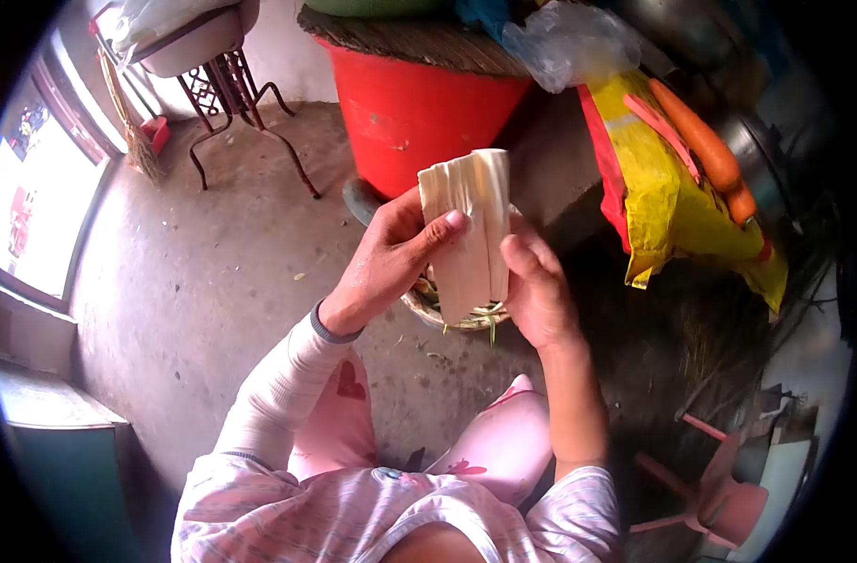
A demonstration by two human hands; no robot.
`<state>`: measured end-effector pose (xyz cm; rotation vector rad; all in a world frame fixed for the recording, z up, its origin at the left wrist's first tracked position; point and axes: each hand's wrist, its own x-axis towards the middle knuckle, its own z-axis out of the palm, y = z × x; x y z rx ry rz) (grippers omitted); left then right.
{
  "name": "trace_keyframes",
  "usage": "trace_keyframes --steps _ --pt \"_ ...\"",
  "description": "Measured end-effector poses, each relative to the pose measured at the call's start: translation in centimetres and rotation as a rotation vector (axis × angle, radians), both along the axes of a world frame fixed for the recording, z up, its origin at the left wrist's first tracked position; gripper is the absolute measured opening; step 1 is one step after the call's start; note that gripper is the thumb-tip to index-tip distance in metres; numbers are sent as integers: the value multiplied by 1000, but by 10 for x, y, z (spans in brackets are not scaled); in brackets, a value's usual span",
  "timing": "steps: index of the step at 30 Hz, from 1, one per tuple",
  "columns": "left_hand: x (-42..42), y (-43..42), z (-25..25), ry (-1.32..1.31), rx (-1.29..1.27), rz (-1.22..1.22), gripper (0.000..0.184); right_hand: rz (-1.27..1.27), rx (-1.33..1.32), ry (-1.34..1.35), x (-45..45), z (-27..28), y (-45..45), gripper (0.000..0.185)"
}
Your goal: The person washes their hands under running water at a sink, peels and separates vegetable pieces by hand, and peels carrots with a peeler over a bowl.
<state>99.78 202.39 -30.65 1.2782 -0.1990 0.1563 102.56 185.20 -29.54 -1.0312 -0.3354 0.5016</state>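
Note:
A pale cream, layered slab (468,239) with lengthwise ridges is held upright in front of me; its exact kind I cannot make out. My left hand (400,246) is closed on its left side, the thumb pressed flat on the front face and the fingers hidden behind. My right hand (541,293) grips the right edge, its thumb beside the slab and its other fingers partly behind. Beneath the slab, a round basket (419,306) with green and yellowish plant scraps shows in part on the floor.
Ahead stands a red bucket (419,117) topped by a woven-looking board (400,36). To the right are carrots (696,131) on a yellow bag (668,183) and a pink plastic stool (719,497). A basin stand (227,89) and broom (133,127) stand back left.

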Motion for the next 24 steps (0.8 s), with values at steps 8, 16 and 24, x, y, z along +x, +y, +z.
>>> trace_keyframes --steps 8,16,24 --pt "7 3 -16 -109 -23 192 20 -320 109 60 11 -26 -5 27" --pt "-10 2 -2 -295 -60 480 15 -367 157 49 -2 -11 19 30" --pt "-40 89 2 -627 -360 637 26 -385 -64 -211 32 -8 45 26"
